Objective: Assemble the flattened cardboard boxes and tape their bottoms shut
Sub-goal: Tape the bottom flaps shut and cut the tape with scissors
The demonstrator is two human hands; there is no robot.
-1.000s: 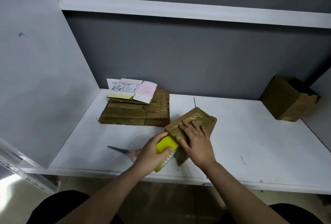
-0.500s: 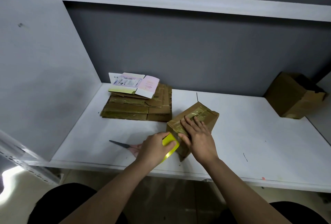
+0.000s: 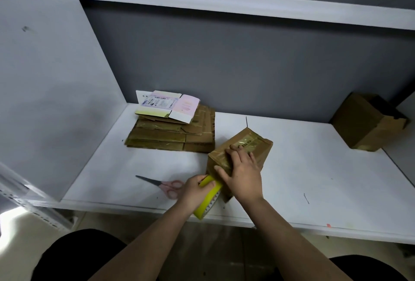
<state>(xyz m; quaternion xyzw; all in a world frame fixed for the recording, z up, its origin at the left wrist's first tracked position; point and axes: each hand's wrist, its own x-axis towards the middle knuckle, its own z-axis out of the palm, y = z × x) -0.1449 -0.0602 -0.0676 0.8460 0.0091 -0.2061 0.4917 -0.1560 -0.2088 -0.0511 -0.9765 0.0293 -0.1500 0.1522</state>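
Note:
A small brown cardboard box (image 3: 253,143) stands on the white shelf (image 3: 303,168) with shiny tape along its upturned face. My right hand (image 3: 241,170) lies flat on that face, fingers straight, pressing the tape down. My left hand (image 3: 194,188) grips a yellow tape dispenser (image 3: 207,200) at the box's near corner, over the shelf's front edge. A stack of flattened cardboard boxes (image 3: 173,137) lies at the back left, with a pink and white flattened carton (image 3: 168,106) on top.
Pink-handled scissors (image 3: 161,185) lie on the shelf just left of my left hand, blades pointing left. An assembled brown box (image 3: 366,123) sits in the far right corner. A grey side panel (image 3: 45,78) walls the left; another shelf board (image 3: 224,4) runs overhead.
My left hand has drawn the yellow dispenser a little down, off the box's near edge. My right hand stays pressed on the taped face.

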